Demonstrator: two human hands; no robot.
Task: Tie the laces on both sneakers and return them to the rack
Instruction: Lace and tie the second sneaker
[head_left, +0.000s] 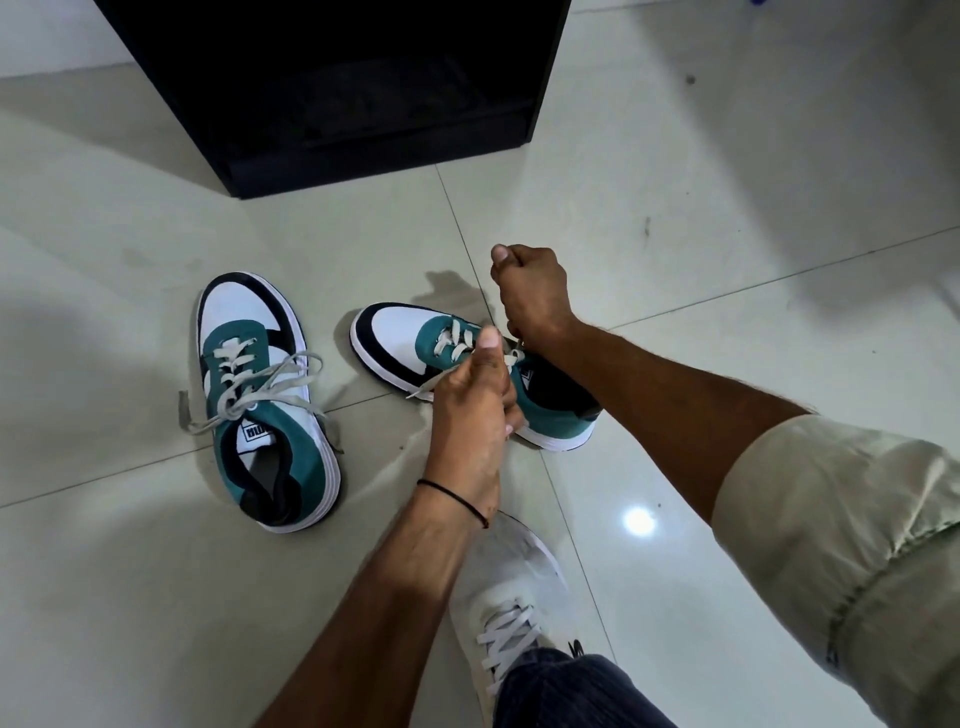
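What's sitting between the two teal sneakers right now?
In the head view, floor tile with a grout line, plus loose laces trailing from the lone sneaker toward the sneaker being laced.

The sneakers are teal, white and black; the rack black.

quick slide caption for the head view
Left hand and right hand grip the laces on one teal sneaker; the other sneaker sits nearby.

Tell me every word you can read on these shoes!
"PUMA": upside down here, on the white tongue label of the teal, white and black sneaker lying alone.
Tongue label of the matching sneaker being laced: too small to read.
Nothing else readable.
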